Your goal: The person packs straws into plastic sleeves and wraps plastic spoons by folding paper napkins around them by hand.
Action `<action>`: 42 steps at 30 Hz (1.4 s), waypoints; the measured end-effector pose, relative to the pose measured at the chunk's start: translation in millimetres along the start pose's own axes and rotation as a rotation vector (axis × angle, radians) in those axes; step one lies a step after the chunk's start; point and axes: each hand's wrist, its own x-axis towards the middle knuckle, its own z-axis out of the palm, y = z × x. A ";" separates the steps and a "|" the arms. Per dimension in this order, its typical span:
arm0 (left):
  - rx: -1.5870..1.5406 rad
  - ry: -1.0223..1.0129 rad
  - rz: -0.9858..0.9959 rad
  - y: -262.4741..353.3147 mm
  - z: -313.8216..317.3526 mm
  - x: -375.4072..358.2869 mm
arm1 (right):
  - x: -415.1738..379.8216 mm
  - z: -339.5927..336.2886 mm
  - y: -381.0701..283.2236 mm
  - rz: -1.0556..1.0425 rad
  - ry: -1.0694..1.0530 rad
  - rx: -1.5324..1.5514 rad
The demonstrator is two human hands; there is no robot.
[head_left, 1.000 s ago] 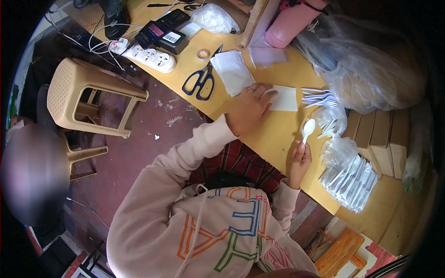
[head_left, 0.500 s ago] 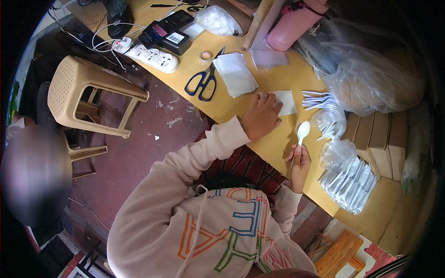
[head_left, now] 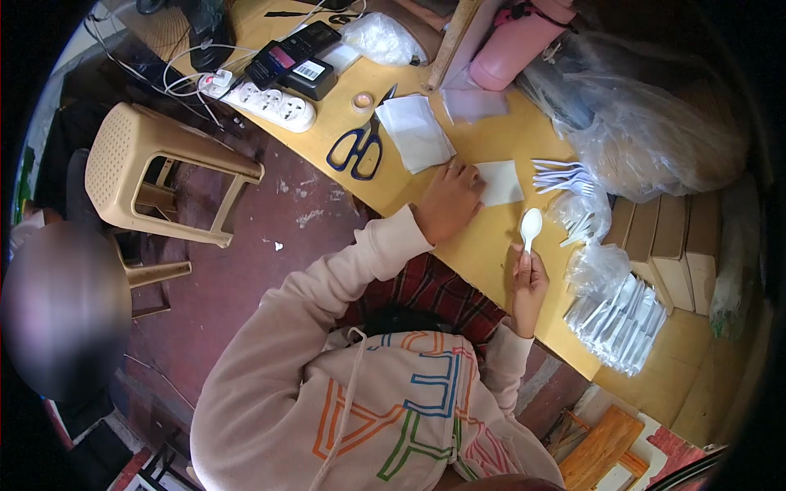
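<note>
My right hand (head_left: 530, 284) pinches a white plastic spoon (head_left: 531, 227) by its handle, bowl upward, above the table's front edge. My left hand (head_left: 449, 204) rests on the table with loosely bent fingers, its fingertips at the left edge of a white napkin (head_left: 501, 182). Part of that edge is hidden under the fingers. Behind the left hand lies a stack of white napkins (head_left: 416, 132). White plastic forks (head_left: 565, 177) lie to the right of the single napkin, beside a clear bag of utensils (head_left: 584, 219).
Wrapped cutlery packs (head_left: 618, 323) lie at the right, near brown cardboard boxes (head_left: 659, 245) and a large plastic bag (head_left: 655, 123). Dark-handled scissors (head_left: 355, 154), a tape roll (head_left: 362, 101) and a power strip (head_left: 274, 105) sit toward the left. A pink bottle (head_left: 520, 49) stands at the back.
My left hand has slid left and slightly toward me, uncovering more of the napkin. My right hand and the spoon have shifted only slightly.
</note>
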 end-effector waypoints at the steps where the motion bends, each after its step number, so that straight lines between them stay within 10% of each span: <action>1: -0.002 -0.019 -0.005 2.5 -1.6 -2.2 | 0.1 0.8 0.4 0.009 0.004 0.004; 12: 0.022 0.586 -0.215 -69.1 -99.9 -2.2 | 0.6 0.1 14.9 0.079 0.029 0.154; 25: 0.325 0.673 -0.371 -139.7 -158.5 -41.8 | 1.4 4.2 13.1 0.030 0.018 0.066; 42: -0.282 0.113 0.059 13.4 -31.9 -47.7 | -1.5 6.9 12.8 -0.038 0.030 -0.013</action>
